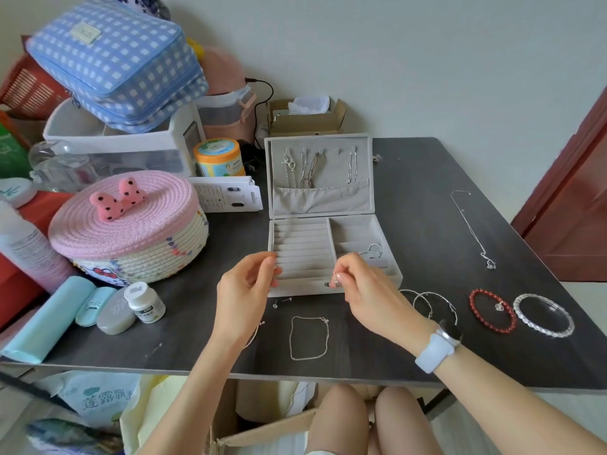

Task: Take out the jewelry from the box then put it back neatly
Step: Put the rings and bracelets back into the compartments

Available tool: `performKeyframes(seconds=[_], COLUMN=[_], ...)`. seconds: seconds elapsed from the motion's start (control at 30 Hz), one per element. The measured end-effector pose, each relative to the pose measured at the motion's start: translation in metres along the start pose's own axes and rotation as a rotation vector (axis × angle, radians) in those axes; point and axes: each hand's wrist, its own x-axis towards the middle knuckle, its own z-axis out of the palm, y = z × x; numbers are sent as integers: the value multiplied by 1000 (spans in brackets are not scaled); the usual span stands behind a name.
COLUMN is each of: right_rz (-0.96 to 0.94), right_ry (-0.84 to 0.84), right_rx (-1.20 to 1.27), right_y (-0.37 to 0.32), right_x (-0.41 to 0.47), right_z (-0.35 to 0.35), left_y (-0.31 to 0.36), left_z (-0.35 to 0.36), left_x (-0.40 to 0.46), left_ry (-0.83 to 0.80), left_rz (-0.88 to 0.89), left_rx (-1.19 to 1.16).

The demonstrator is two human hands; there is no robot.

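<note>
- jewelry box (pixel 320 205), a grey velvet-lined case, stands open near the middle of the dark grey wooden table (pixel 427 178), its lid upright with several silver chains (pixel 303 170) hanging on hooks inside.
- far left on the table: a round woven basket with a pink lid and a dotted pink bow (pixel 129 226), and in front of it a pale blue case (pixel 47 320), a grey oval case (pixel 115 311) and a small white pill bottle (pixel 144 302).
- left hand (pixel 244 292) hovers at the box's front left corner, fingers curled with thumb and fingertips drawn together (whether it pinches anything is too small to tell).
- just in front of the box lie two tiny stud earrings (pixel 281 302), and nearer the table edge a thin silver chain bracelet (pixel 308 338) laid in a loop.
- right hand (pixel 368 289), a white watch (pixel 437 348) on its wrist, pinches a small silver ring (pixel 335 280) over the front edge of the box, by the ring rolls.
- a silver bangle (pixel 372 251) sits in the box's right compartment.
- right of the hand: thin silver hoop bangles (pixel 433 305) on the table, then a red beaded bracelet (pixel 491 310), then a sparkling silver bangle (pixel 543 315).
- behind those, a long silver pendant necklace (pixel 473 229) lies stretched out.
</note>
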Motion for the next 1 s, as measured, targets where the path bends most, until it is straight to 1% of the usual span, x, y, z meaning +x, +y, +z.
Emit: performKeyframes(seconds=[0.07,0.17,0.23,0.33,0.5,0.6,0.67,0.73,0.83,1.0], right_rz=[76,181,234,277,300,238,179,104,23,-10], right_ry=[81,189,210,219,206,235,223,191,125,72], right_rx=[199,453,530,548,438,286,173,79,-31,-97], right_y=[-4,-2,2,11,23,26,26,26,27,31], right_x=[15,45,63,83,107,120,126,132,136,140], right_z=[-1,-4,-6,-3,7,10,10,12,16,20], left_y=[2,3,2,-1,-12,-16,-20,-24,-31,-37], left_z=[4,13,20,29,42,45,44,42,42,45], left_x=[17,47,65,87,110,118,123,126,127,128], left_ry=[-31,-67,-84,-99,-153,-164,-122,-115,-124,-40], left_rz=[6,27,55,153,328,475,595,664,705,714], left_rx=[24,134,225,358,606,801,885,916,909,906])
